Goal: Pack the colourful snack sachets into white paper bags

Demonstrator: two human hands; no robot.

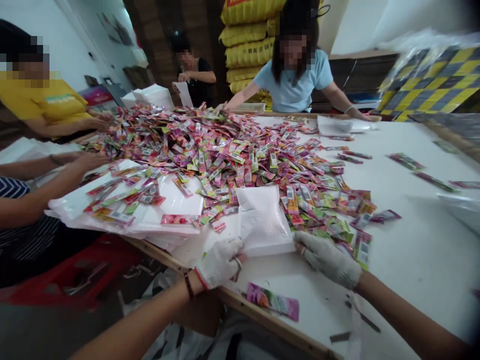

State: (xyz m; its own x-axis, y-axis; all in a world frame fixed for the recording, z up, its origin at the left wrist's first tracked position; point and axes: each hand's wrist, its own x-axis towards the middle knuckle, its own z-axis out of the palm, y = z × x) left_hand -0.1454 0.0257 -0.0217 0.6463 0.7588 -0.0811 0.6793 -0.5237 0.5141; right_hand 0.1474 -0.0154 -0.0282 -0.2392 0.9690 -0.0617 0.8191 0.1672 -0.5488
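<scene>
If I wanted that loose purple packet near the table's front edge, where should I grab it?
I'd pinch the purple packet across its middle by both long edges, coming from above: it lies flat on the white tabletop, apart from the pile, with both edges showing.

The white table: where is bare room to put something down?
Widest: the table right of the sachet heap, between the right hand and scattered sachets. Smaller: between the held white bag and the purple sachet. Crowded: the middle, under the heap, and left, where sachets lie on the bag stack.
</scene>
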